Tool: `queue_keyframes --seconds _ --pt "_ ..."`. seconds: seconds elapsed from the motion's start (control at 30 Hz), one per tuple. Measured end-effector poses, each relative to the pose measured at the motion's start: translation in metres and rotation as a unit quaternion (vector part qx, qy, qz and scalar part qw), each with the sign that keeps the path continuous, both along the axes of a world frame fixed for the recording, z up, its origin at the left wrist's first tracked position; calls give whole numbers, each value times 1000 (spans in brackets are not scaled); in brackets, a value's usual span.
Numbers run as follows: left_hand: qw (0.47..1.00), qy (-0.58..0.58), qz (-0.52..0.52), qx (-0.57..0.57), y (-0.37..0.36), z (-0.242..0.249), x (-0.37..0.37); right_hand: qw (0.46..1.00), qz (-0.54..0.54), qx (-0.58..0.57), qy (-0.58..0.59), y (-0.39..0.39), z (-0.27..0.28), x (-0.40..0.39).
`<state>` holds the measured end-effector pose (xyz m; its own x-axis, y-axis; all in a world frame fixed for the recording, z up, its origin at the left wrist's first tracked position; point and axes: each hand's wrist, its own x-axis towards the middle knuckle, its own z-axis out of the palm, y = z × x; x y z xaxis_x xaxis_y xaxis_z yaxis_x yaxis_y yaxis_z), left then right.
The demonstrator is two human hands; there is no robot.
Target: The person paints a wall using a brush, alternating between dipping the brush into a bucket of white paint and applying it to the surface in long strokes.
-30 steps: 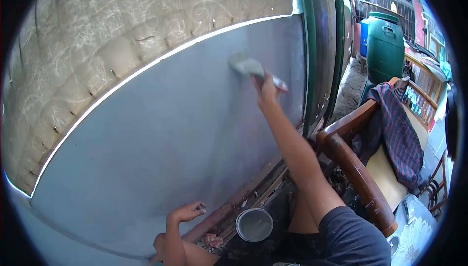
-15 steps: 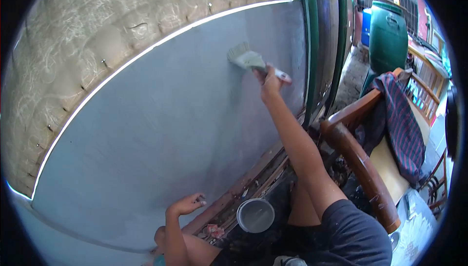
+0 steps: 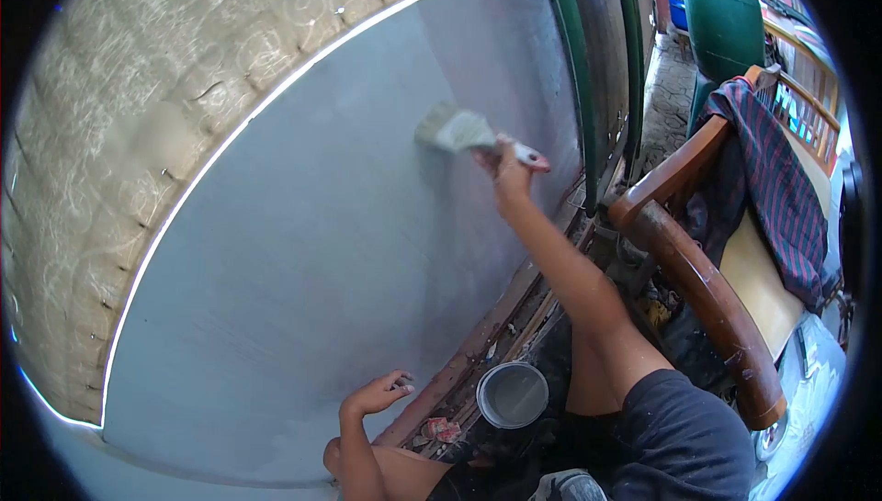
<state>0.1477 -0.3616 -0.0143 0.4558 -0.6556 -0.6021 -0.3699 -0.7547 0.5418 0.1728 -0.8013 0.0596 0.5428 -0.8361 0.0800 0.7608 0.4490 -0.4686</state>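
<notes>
My right hand [image 3: 511,170] grips the handle of a wide paintbrush [image 3: 464,132], its pale bristles against the grey wall panel [image 3: 303,225]. The brush points to the left, slightly blurred by motion. Over my bent knee, near the panel's lower edge, hangs my left hand [image 3: 378,394], fingers loosely apart with nothing in them. A round tub [image 3: 513,394] of grey liquid stands on the ground between my legs.
Patterned tan sheeting [image 3: 184,88] covers the area above the panel. Green posts [image 3: 571,69] border it on the right. A wooden chair [image 3: 707,299] with a striped cloth [image 3: 772,170] stands to my right, a green barrel [image 3: 726,19] behind. Crumpled red-white litter [image 3: 441,429] lies by the wall.
The brush has moved downward over the panel with my right hand. My view has shifted, so the tub and left hand sit further right in it.
</notes>
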Motion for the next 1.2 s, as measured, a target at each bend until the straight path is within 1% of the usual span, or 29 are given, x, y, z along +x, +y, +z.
queue_keyframes --seconds 0.07,0.17,0.2,0.23,0.3,0.33,0.4,0.43,0.47,0.57,0.6,0.7,0.73,0.83,0.87,0.97,1.07,1.1,1.13,1.2 --pt "1000 -1 3 -13 2 -4 4 995 3 58 86 12 -35 17" --pt "1000 -16 -1 -17 6 -21 14 979 7 102 178 17 -59 -1" --pt "1000 -3 6 -26 1 -19 10 972 -40 100 207 17 -61 -2" --pt "999 16 15 -25 -1 -10 2 984 -33 105 143 23 -63 -10" --pt "1000 17 9 -19 -7 -4 4 995 -31 95 -10 13 -40 -18" --pt "1000 9 0 -5 -6 -4 4 997 -15 72 -15 13 -27 -24" --pt "1000 8 -4 8 -9 -4 3 997 -17 46 52 16 -31 -12" --pt "1000 14 2 11 -10 -2 1 995 -18 36 87 19 -42 -6" --pt "1000 17 8 13 -11 0 1 992 1 70 108 25 -59 -1" --pt "1000 17 15 2 -11 -1 2 981 -17 120 152 29 -71 -8" --pt "1000 6 8 1 -9 -1 4 983 -26 114 139 29 -64 -12" --pt "1000 -13 -4 -1 -7 -1 5 996 -42 81 -6 23 -33 -25" --pt "1000 -12 -4 2 -10 3 3 998 -25 50 -23 26 -20 -31" --pt "1000 18 11 -9 -15 0 0 993 -52 4 108 36 -48 0" --pt "999 27 18 -17 -17 0 1 996 -28 -7 87 44 -62 -6" --pt "1000 6 6 -2 -21 9 -2 985 -26 92 142 51 -64 -15" --pt "1000 -16 -15 -20 -14 0 3 997 -28 58 43 41 -32 -30" --pt "1000 -5 -18 -18 -14 -4 6 999 -24 44 9 40 -23 -34" --pt "1000 7 -21 -16 -13 -7 9 1000 -19 19 7 44 -15 -35" --pt "999 27 -16 -11 -12 -13 5 998 12 -4 61 47 -43 -23"
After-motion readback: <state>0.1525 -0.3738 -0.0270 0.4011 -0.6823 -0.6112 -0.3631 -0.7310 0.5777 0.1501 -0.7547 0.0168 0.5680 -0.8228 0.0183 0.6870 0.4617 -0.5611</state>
